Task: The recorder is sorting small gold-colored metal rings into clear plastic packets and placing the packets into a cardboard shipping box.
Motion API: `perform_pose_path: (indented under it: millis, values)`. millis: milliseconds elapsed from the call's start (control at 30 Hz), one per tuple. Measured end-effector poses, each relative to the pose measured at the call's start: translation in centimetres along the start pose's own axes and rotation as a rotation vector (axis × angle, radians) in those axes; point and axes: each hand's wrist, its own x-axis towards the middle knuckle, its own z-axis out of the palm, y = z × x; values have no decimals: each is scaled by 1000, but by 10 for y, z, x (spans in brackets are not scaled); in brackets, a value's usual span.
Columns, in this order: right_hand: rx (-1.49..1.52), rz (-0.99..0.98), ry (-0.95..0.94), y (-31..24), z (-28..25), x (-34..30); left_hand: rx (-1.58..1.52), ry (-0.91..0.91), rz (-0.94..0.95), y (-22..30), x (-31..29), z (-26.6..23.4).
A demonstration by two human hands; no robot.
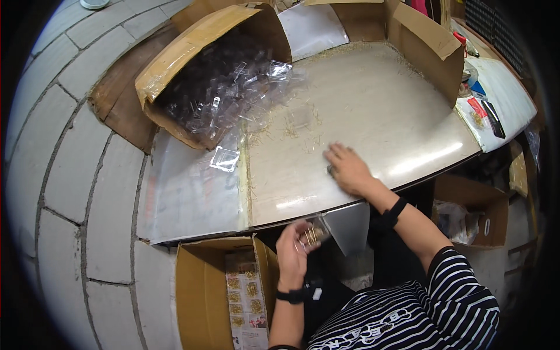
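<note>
My left hand (291, 248) is closed on a small clear plastic box (315, 233) with thin gold-coloured metal pieces in it, just off the table's front edge. My right hand (350, 169) lies palm down near the front of the smooth beige tabletop (373, 111), its fingers stretched out and a little blurred. Something small and dark shows at its thumb side; I cannot make out what. Loose gold-coloured pieces (297, 125) are scattered beyond it. One clear plastic box (224, 158) rests on the table's left part.
A cardboard box (169, 67) on its side spills clear plastic boxes (233, 96) onto the table. Below the left edge, another carton (201, 291) holds several filled boxes (251, 289). Cardboard (429, 52) walls the far right. A carton (496, 216) stands at lower right.
</note>
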Motion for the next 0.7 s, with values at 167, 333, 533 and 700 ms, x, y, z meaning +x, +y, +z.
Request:
perform_pose_path:
  millis: [167,333,533,700]
  values:
    - [663,265,55,-9,-14,-12,64,75,-138,-55,-64,-55]
    - [257,-73,99,-23,-1,-18,261,-82,-420,-133,-41,-57]
    - [11,-169,174,-64,8,-81,-83,-62,-357,-173,-4,-27]
    - [164,-149,49,-59,-43,-50,-106,-21,-407,-169,-11,-27]
